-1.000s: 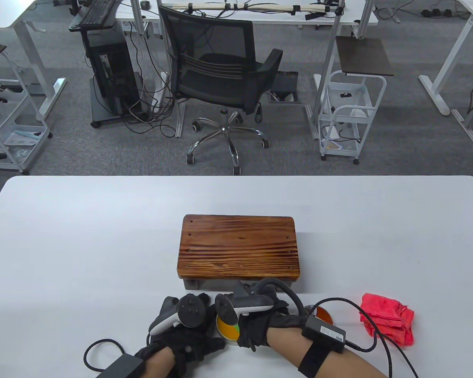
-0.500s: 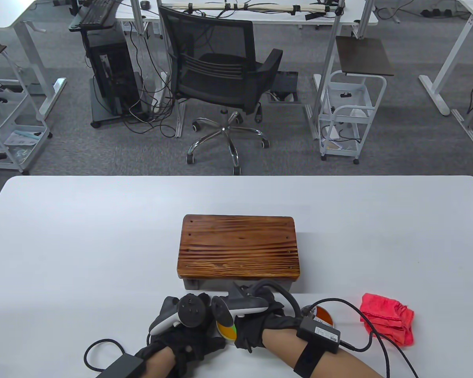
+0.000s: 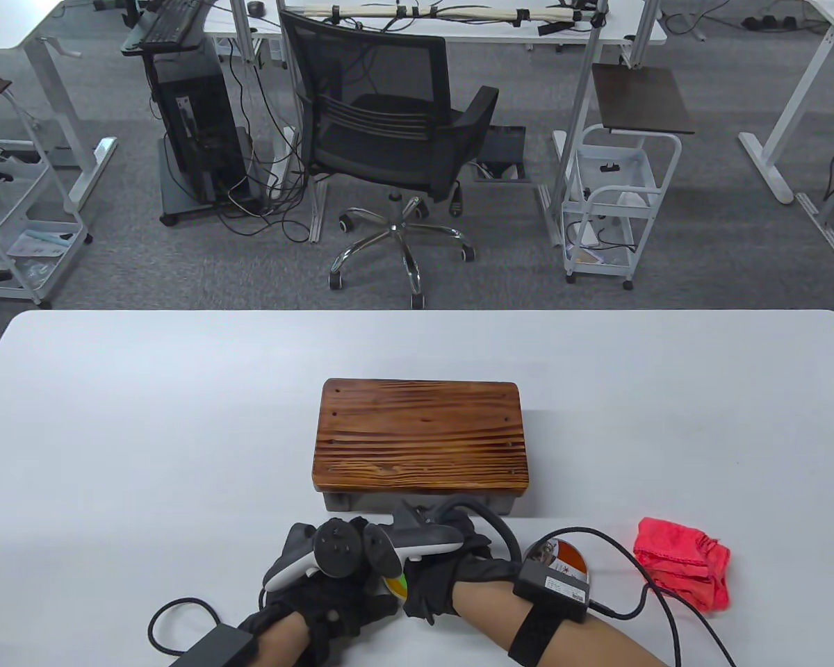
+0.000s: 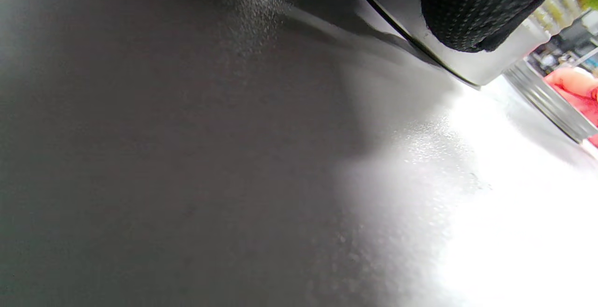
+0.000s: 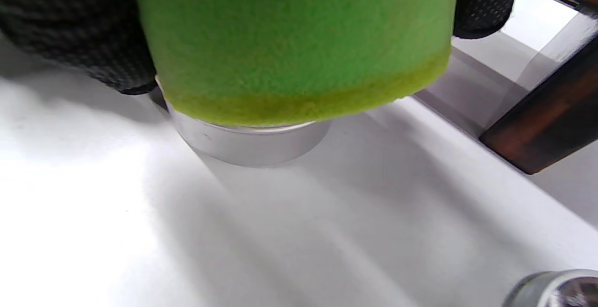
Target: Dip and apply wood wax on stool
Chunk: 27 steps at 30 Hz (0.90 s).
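Dipping the green sponge (image 5: 299, 45) onto the wax tin (image 5: 247, 143), at the table's (image 3: 146, 431) near edge, just in front of the wooden stool (image 3: 420, 434).

Right hand (image 3: 452, 573) grips the sponge between curled fingers (image 5: 70, 26), its yellowed underside resting on the tin's rim. Left hand (image 3: 326, 590) lies against the tin's side, one fingertip (image 4: 472, 12) on its wall; how far it wraps around is hidden. Trackers cover most of the tin from above. The tin's lid (image 3: 563, 559) lies right of the hands, beside a red cloth (image 3: 681, 563).
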Available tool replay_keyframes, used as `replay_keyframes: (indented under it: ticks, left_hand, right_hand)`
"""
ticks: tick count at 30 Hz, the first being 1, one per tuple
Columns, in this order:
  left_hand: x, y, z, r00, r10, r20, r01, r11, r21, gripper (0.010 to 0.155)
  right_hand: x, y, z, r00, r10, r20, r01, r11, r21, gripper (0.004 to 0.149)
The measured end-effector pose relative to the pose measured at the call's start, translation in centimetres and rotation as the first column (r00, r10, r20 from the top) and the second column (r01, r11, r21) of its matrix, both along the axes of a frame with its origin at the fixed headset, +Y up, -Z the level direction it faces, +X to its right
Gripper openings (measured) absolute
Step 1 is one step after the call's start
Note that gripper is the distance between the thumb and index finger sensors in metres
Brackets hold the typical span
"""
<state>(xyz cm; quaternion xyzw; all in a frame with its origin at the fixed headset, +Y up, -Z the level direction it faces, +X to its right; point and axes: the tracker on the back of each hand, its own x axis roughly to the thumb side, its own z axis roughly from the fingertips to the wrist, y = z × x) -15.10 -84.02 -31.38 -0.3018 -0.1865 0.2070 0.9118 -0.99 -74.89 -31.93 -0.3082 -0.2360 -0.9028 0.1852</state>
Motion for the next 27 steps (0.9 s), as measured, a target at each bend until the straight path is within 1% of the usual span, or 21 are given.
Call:
replay_keyframes:
  ticks: [8,18,27]
  left_hand:
    - [0.03,0.02,-0.03,1.0,-0.001,0.001,0.001,1.0,-0.001,0.073]
    - [0.04,0.05,-0.04,1.0,0.0,0.0,0.0,1.0,0.0,0.073]
    - [0.05,0.05,-0.01,1.0,-0.004,0.0,0.004,1.0,0.001,0.073]
  right_hand:
    - [-0.45,-0.06,-0.02,1.0,-0.005,0.0,0.005,1.0,-0.006,0.084]
    - [-0.72,-0.09,-0.35,0.997,-0.079,0.007,0.079,0.996,-0.039,0.092]
    - [-0.29,-0.16,-0.77,0.989,-0.142,0.039,0.145,0.987,-0.073,0.094]
